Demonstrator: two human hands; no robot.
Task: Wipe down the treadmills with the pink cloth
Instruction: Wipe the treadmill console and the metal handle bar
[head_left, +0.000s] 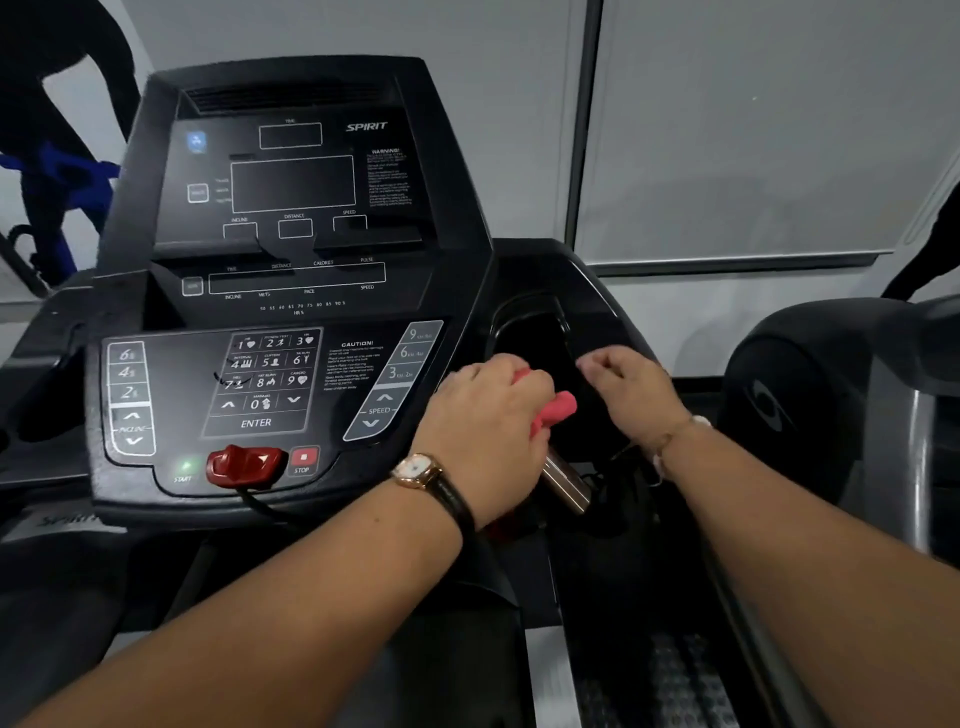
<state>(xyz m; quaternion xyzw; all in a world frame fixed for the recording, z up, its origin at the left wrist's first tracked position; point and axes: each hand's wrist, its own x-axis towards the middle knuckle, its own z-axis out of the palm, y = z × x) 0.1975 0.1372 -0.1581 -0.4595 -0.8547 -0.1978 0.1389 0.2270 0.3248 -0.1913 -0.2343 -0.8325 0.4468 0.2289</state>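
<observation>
The black treadmill console (291, 291) fills the left and middle of the head view, its displays dark. My left hand (488, 431) is closed around the bunched pink cloth (556, 410), pressed at the console's right edge beside the speed buttons (395, 379). A silver grip bar (566, 483) pokes out below that hand. My right hand (631, 384) rests with curled fingers on the rim of the black cup holder (535, 332), just right of the cloth; whether it grips anything I cannot tell.
A red safety key (244, 465) sits at the console's lower edge between the start and stop buttons. A second machine's dark housing (831, 405) stands at the right. Blue-framed equipment (52, 182) is at the far left. The treadmill belt (675, 686) lies below.
</observation>
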